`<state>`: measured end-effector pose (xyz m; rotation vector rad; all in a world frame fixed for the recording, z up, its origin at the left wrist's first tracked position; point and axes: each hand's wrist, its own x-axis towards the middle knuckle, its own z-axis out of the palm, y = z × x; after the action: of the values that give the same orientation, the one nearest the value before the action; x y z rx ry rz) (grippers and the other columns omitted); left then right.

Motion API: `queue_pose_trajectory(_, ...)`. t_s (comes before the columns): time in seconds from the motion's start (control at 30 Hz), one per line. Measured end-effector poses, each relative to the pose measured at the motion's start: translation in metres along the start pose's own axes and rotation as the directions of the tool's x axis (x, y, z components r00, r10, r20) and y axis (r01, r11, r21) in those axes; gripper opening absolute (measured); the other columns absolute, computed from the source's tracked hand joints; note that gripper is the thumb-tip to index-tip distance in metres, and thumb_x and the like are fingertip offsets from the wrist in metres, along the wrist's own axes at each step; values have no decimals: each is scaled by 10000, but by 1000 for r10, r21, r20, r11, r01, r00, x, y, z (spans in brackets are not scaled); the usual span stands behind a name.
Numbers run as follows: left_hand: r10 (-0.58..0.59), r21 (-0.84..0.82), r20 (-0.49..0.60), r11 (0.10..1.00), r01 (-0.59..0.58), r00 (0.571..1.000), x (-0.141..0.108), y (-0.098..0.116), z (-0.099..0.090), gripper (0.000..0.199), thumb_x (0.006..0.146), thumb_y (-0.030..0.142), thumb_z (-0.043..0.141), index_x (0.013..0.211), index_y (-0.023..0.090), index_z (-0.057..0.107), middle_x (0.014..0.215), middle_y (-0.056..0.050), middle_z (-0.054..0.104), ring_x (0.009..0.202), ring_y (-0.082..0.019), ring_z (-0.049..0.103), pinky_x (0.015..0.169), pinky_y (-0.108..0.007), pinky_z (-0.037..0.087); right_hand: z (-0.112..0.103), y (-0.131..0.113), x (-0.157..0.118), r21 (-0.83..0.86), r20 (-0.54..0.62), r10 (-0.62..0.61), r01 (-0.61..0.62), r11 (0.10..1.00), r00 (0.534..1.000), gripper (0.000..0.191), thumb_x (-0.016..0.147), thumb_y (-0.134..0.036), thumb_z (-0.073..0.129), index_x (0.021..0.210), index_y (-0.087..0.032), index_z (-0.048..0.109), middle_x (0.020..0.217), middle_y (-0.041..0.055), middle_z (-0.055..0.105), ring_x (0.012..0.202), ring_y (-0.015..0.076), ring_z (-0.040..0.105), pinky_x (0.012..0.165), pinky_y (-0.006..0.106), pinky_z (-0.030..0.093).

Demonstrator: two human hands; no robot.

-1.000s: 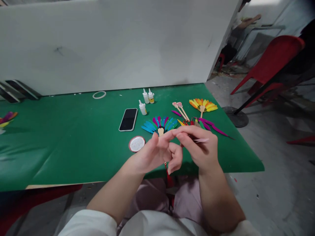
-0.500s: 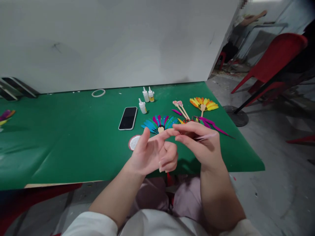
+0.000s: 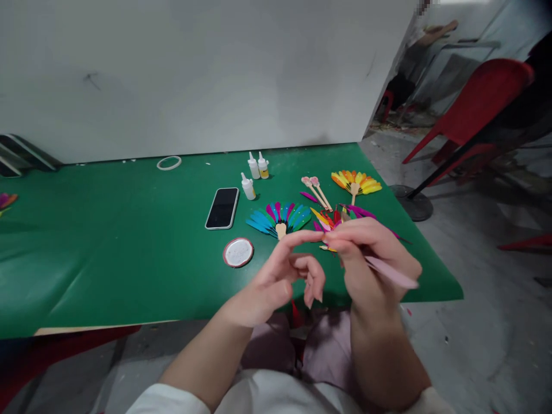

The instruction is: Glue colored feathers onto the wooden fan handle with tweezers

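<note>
My left hand is raised over the table's front edge, index finger stretched out and the other fingers loosely curled, with nothing seen in it. Its index fingertip touches the fingertips of my right hand. That hand is pinched around a thin pale pink feather, whose broad end sticks out to the right. Behind the hands lie a blue, green and magenta feather fan with a wooden handle and a pile of loose coloured feathers, partly covered by my right hand.
On the green table are a phone, a round white lid, three glue bottles, two wooden sticks, a yellow-orange fan and a white ring. A red chair stands at right; a person's arm shows behind.
My left hand has turned, its thumb lowered, uncovering the white lid. My right hand has shifted slightly right, and the pink feather now points down to the right.
</note>
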<state>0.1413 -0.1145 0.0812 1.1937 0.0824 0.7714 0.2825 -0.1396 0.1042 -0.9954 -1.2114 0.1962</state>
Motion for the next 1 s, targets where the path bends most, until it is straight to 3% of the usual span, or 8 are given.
queue_pose_trajectory(0.13, 73, -168, 18, 983, -69, 997, 0, -2, 0, 539, 840, 665, 350, 1237, 309, 435, 666, 20, 522, 476, -79, 445, 487, -195, 394, -4, 3, 4, 204, -60, 118, -103, 974, 991, 256, 856, -424, 566, 676, -244, 589, 581, 6, 601, 526, 144, 561, 452, 283, 418)
queue_pose_trajectory(0.27, 81, -243, 21, 967, -74, 997, 2, 0, 3, 505, 849, 646, 359, 1196, 291, 455, 642, 27, 509, 451, -74, 436, 491, -196, 397, -5, 3, 6, 166, 25, 130, -132, 977, 991, 322, 873, -392, 552, 600, -224, 582, 546, -7, 571, 507, 117, 520, 453, 264, 386)
queue_pose_trajectory(0.43, 60, -220, 11, 974, -57, 998, 3, -2, 4, 465, 853, 625, 385, 1161, 285, 458, 641, 27, 510, 458, -76, 443, 490, -195, 406, -7, -4, 5, 69, 174, 142, -156, 985, 974, 64, 801, -303, 662, 785, -266, 711, 717, 8, 691, 661, 156, 623, 569, 292, 487)
queue_pose_trajectory(0.53, 51, -130, 15, 990, -49, 999, 2, -6, 3, 461, 858, 620, 382, 1178, 294, 445, 652, 28, 511, 499, -84, 461, 512, -200, 416, -7, -4, 5, 117, 275, 150, -188, 975, 950, 118, 801, -262, 664, 888, -304, 731, 737, -4, 699, 638, 138, 610, 574, 285, 491)
queue_pose_trajectory(0.67, 46, 128, -34, 991, -41, 998, -2, -8, 6, 446, 878, 471, 494, 1282, 325, 375, 765, 10, 539, 676, -103, 518, 644, -227, 435, -7, 0, 4, 183, 308, 204, -268, 946, 929, 92, 761, -222, 703, 806, -296, 733, 651, -17, 662, 578, 123, 582, 514, 265, 468)
queue_pose_trajectory(0.77, -2, 392, -34, 920, 15, 999, -2, -4, 8, 487, 877, 330, 535, 1326, 306, 349, 831, -13, 550, 741, -126, 534, 685, -255, 443, -10, 6, 5, 240, 282, 292, -362, 901, 914, 64, 688, -276, 765, 687, -261, 703, 619, -13, 639, 546, 127, 579, 470, 263, 457)
queue_pose_trajectory(0.9, -43, 688, -69, 722, 79, 997, 1, 4, 4, 445, 852, 289, 557, 1283, 242, 459, 836, -40, 583, 715, -152, 545, 675, -282, 442, -13, 15, 7, 301, 319, 395, -487, 820, 861, 164, 605, -289, 820, 607, -233, 665, 561, -31, 620, 496, 105, 564, 433, 227, 449)
queue_pose_trajectory(1.0, 15, 675, -38, 738, 14, 999, -2, 6, -4, 356, 849, 248, 553, 1205, 252, 541, 858, -48, 618, 723, -147, 561, 684, -273, 451, -12, 21, 5, 285, 428, 431, -570, 770, 795, 175, 590, -331, 824, 602, -222, 687, 553, -13, 647, 432, 99, 540, 350, 207, 401)
